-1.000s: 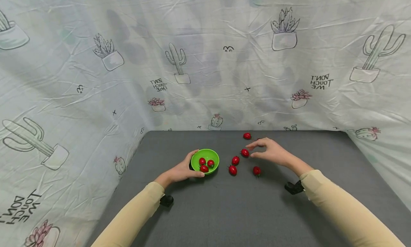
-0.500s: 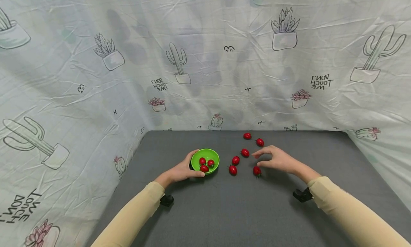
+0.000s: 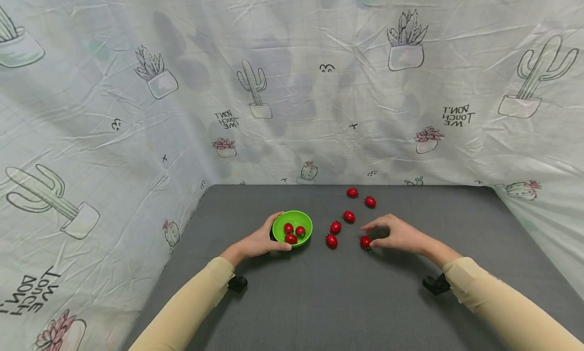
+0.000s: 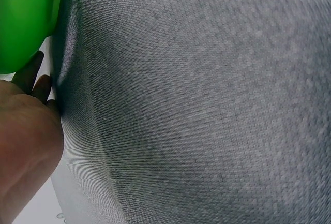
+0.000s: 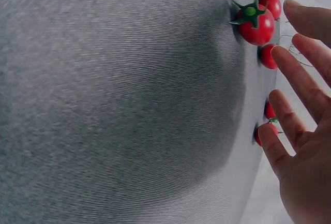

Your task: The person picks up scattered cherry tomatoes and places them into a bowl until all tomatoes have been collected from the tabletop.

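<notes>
In the head view a green bowl (image 3: 307,235) holds three small red cherry tomatoes (image 3: 290,238). My left hand (image 3: 257,243) grips its left side, thumb along the near rim and fingers round the far side. The left wrist view shows fingertips against the outside of the bowl (image 4: 23,22). My right hand (image 3: 398,234) hovers over the nearest loose cherry tomato (image 3: 365,242), thumb and fingers spread on either side of it. From the right wrist, that tomato (image 5: 257,27) with its green calyx lies just beyond the thumb tip, and the hand (image 5: 310,136) holds nothing.
Between the bowl and my right hand lie more cherry tomatoes (image 3: 331,241), with others (image 3: 352,192) towards the back edge of the grey table (image 3: 319,300). A cactus-print curtain (image 3: 292,97) hangs behind and along the sides.
My right hand has moved back towards me and slightly right, from beside a middle tomato to over the nearest one. The left hand and bowl stay in place.
</notes>
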A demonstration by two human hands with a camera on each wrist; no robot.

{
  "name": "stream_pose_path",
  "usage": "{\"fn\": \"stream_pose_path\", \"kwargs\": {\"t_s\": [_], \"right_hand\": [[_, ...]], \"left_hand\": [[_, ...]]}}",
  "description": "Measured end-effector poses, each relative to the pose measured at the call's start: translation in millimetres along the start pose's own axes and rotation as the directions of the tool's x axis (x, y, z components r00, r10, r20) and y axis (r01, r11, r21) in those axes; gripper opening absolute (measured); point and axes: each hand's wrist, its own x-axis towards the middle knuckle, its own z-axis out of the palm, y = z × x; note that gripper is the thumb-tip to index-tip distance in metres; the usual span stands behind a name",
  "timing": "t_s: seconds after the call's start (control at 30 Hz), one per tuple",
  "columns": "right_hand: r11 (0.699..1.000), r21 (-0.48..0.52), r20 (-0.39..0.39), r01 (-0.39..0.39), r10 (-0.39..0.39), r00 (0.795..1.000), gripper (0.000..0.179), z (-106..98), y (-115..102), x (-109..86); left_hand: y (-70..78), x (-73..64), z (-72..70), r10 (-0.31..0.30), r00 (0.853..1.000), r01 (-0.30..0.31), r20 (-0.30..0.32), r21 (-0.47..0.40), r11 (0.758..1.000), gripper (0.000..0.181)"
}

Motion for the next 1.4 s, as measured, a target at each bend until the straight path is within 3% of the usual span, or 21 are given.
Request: {"fn": "stream_pose_path", "kwargs": {"t_s": [0.53, 1.4], "right_hand": [[0.998, -0.023, 0.028, 0.051, -0.05, 0.998, 0.048, 9, 10, -2.4], [0.998, -0.045, 0.019, 0.048, -0.047, 0.999, 0.043, 16, 14, -0.1]], "left_hand": [[-3.0, 1.0, -0.4, 0.016, 1.0, -0.016, 0.001, -0.014, 1.0, 0.103], [0.0, -0.6, -0.1, 0.003, 1.0, -0.003, -0.002, -0.014, 1.0, 0.104]]}}
